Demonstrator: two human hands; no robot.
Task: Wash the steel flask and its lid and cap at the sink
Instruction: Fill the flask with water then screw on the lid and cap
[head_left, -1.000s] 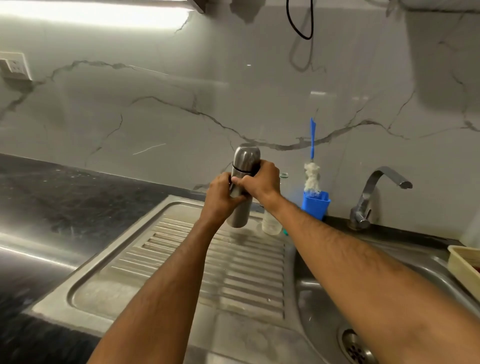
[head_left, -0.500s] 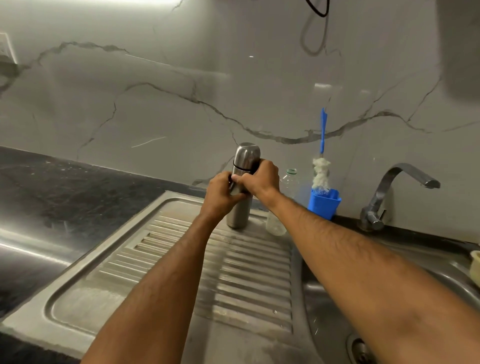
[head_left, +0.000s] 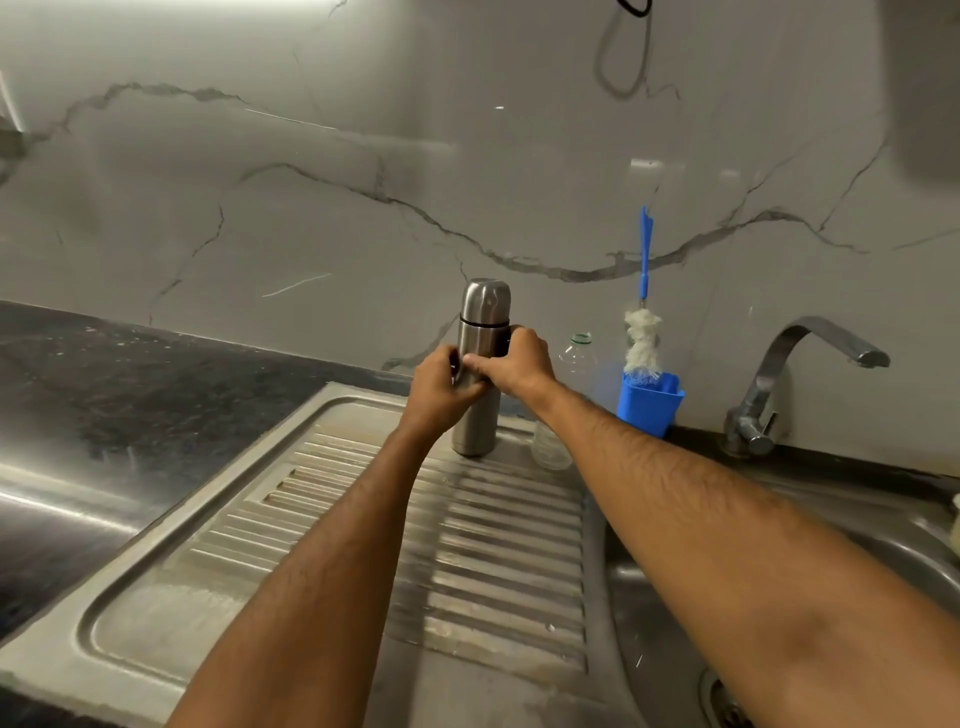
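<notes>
A brushed steel flask (head_left: 477, 405) stands upright at the far end of the ribbed drainboard (head_left: 467, 545), its rounded cap (head_left: 486, 301) seated on top above a dark seam. Both hands meet around the smooth cylindrical body just under that seam. The left hand (head_left: 439, 389) wraps it from the left side, fingers curled round the metal; the right hand (head_left: 519, 361) clasps it from the right, thumb laid across the front and touching the left hand's fingers. The flask's base shows below the two grips, resting on the steel surface. Its lid cannot be seen under the cap.

Just right of the grips, partly hidden behind the right forearm, stands a clear plastic bottle (head_left: 574, 358) with a greenish neck ring. Further right sits a blue plastic holder (head_left: 649, 408), squarish and open-topped, with a bottle brush (head_left: 643, 338) upright in it, frayed white bristles below a thin blue handle. Beyond that, well right of the grips, a curved chrome tap (head_left: 789, 374) rises over the stainless sink basin (head_left: 665, 597), whose drain shows at the lower edge. To the left of the grips a dark, speckled stone tabletop (head_left: 130, 374) runs along a glossy grey-veined marble wall (head_left: 363, 182).
</notes>
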